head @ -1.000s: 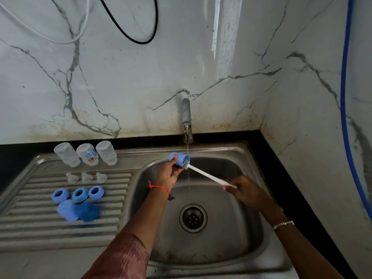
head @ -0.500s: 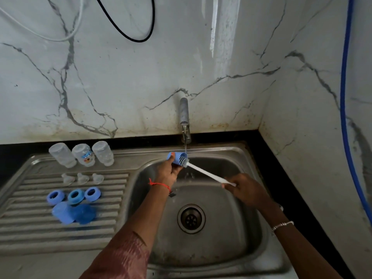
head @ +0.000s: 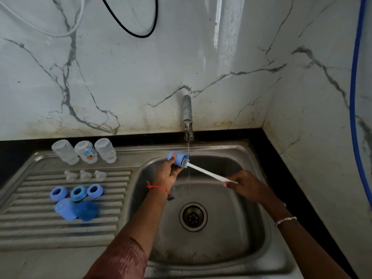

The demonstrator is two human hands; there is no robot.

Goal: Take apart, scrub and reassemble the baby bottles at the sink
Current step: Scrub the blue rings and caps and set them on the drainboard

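Grips a small blue plastic bottle cap (head: pixel 177 158) in the curled fingers of the left hand (head: pixel 168 174), over the far side of the stainless steel sink (head: pixel 251 228), just under the thin stream from the metal tap (head: pixel 187 113). Pinches the near end of a white long-handled bottle brush (head: pixel 207 174) in the right hand (head: pixel 247 186), bristled head at the cap's open mouth. Has, on the ribbed steel drainboard (head: pixel 60 228) to the left, three clear plastic bottles (head: pixel 85 152) in a far row, then three clear teats (head: pixel 84 175), three blue screw rings (head: pixel 77 193) and two more blue caps (head: pixel 76 211) nearest.
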